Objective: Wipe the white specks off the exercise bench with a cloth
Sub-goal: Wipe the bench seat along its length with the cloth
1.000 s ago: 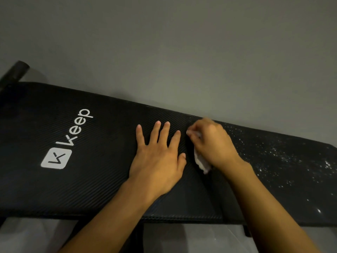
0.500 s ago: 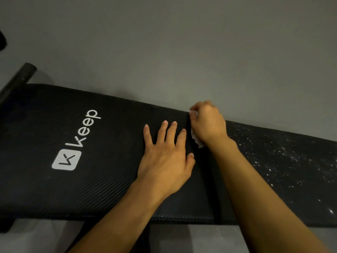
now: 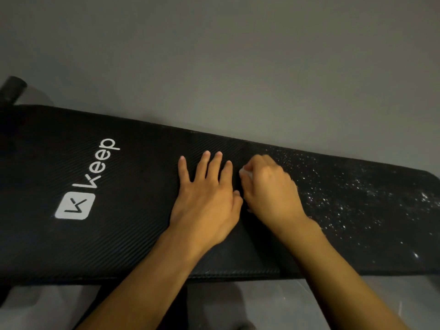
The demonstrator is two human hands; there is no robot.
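Curled fingers of the right hand (image 3: 269,189) close round a white cloth (image 3: 246,173); only a small bunched corner shows at the fingertips, the rest hidden under the palm. Hand and cloth rest on the black exercise bench (image 3: 133,234), on its far half. Just left of the grip, the left hand (image 3: 207,203) lies flat on the padding with fingers straight and slightly spread, its thumb almost touching the right hand. On the other side of the grip the white specks (image 3: 345,194) begin right at the knuckles and scatter outward to the bench's end. Well beyond the left hand sits a white "Keep" logo (image 3: 88,184), and past that a black tube (image 3: 13,89). Behind the grip rises a grey wall (image 3: 238,55).
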